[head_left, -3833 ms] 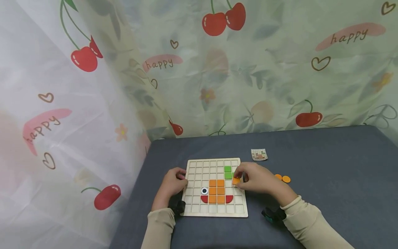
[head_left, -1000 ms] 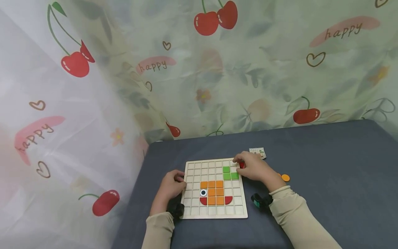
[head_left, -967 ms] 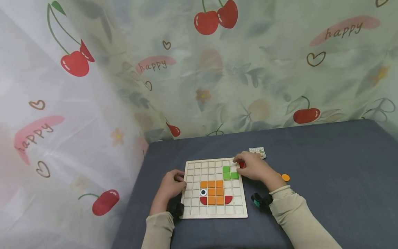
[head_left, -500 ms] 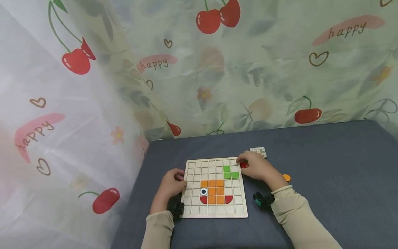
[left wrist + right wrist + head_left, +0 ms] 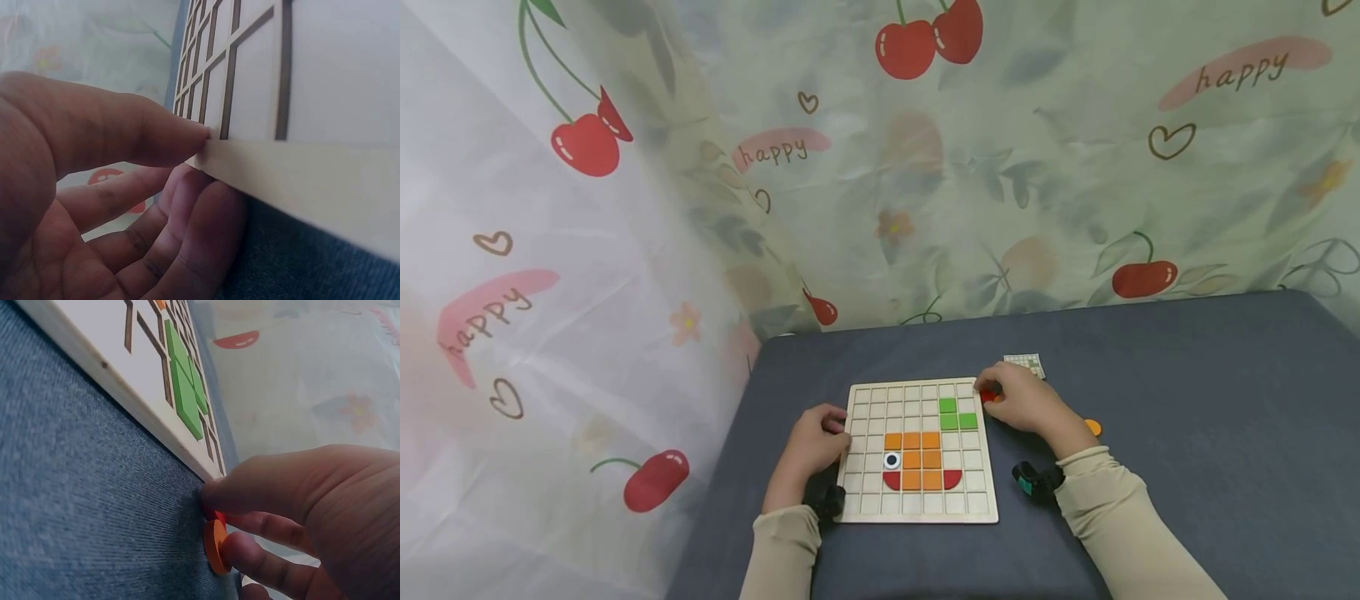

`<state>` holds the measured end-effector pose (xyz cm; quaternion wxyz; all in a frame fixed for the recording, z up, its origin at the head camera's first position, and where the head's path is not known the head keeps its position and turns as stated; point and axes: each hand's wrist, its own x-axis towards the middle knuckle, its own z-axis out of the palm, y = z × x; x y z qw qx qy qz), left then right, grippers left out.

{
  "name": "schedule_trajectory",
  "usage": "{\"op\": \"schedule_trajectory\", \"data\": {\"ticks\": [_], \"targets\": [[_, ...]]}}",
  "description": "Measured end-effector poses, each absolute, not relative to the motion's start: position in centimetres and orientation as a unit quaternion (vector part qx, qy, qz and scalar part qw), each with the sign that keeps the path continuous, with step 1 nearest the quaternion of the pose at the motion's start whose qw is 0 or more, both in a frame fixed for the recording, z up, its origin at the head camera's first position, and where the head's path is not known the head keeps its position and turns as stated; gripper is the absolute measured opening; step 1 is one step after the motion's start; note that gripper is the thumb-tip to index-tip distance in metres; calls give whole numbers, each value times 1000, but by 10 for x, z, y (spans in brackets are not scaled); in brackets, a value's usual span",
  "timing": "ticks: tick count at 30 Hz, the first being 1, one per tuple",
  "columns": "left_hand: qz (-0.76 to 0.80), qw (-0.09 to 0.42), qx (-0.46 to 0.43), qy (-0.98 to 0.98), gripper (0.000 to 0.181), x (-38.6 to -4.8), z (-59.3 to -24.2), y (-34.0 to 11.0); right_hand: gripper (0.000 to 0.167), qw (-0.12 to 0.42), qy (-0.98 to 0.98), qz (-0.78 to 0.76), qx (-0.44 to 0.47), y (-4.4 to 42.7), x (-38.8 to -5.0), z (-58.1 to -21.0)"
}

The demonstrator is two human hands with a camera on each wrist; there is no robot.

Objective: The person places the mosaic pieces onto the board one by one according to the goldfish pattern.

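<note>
A square wooden grid board (image 5: 868, 487) lies on the table, with orange square tiles (image 5: 912, 459), green square tiles (image 5: 948, 422), two red quarter-round tiles (image 5: 952, 478) and a white eye piece (image 5: 892, 460) set in it. My left hand (image 5: 814, 440) holds the board's left edge, thumb on the rim and curled fingers against the side. Beyond the board's upper right corner, my right hand (image 5: 1026, 400) has thumb and index finger around a red piece (image 5: 216, 515), mostly hidden. Another right finger touches an orange disc (image 5: 216, 547) beside it.
A small printed card (image 5: 1025, 362) lies behind my right hand, partly covered by it. Near the right wrist an orange disc (image 5: 1093, 427) rests on the dark grey table (image 5: 1210, 400). A cherry-print curtain (image 5: 1037, 208) stands behind and at the left.
An orange square seen earlier in my right hand now sits above the eye piece, and a third green tile is visible. My right hand has moved to the red piece; the left stays.
</note>
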<state>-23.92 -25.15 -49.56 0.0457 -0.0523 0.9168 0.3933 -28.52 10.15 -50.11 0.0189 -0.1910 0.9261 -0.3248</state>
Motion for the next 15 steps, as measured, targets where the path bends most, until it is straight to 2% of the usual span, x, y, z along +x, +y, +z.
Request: {"op": "schedule_trajectory", "data": {"ticks": [7, 15], "targets": [[394, 48, -54, 916, 40, -239, -496, -252, 22, 21, 936, -306, -176, 104, -286, -499], [396, 46, -53, 916, 41, -239, -495, -251, 29, 27, 932, -319, -173, 106, -286, -498]]}}
